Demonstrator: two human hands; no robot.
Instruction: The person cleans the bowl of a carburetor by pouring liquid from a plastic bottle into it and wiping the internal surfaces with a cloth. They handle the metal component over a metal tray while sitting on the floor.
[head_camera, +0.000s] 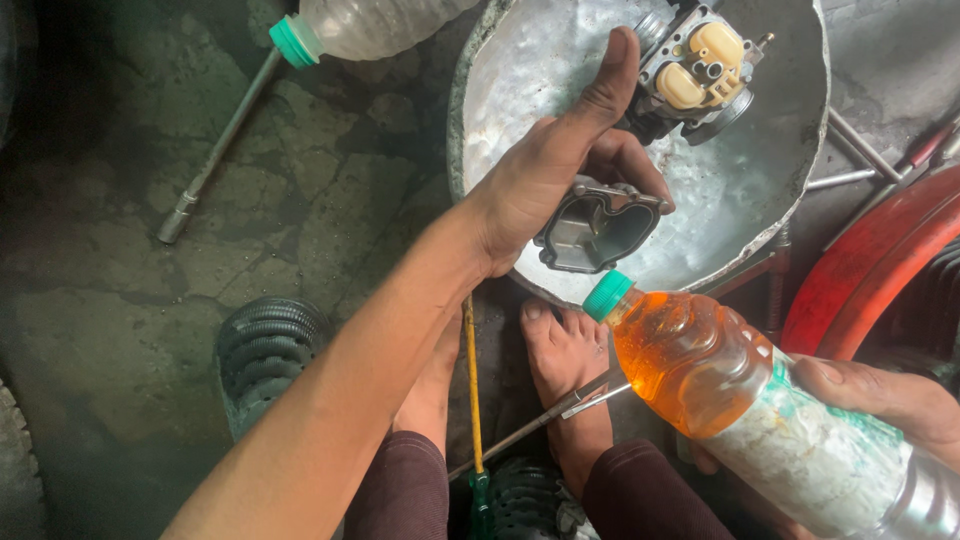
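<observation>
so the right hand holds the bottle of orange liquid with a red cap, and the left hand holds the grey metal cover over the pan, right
Not quite: the cap is green, as the head view shows. The right hand does hold the bottle of orange liquid, and the left hand holds the grey metal cover over the pan.

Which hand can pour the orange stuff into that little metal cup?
The right hand: it holds the capped orange bottle, tilted toward the metal cup. The left hand is busy gripping that cup.

Orange bottle (760, 410) — base cut off; clear bottle (360, 25) — likewise.
</observation>
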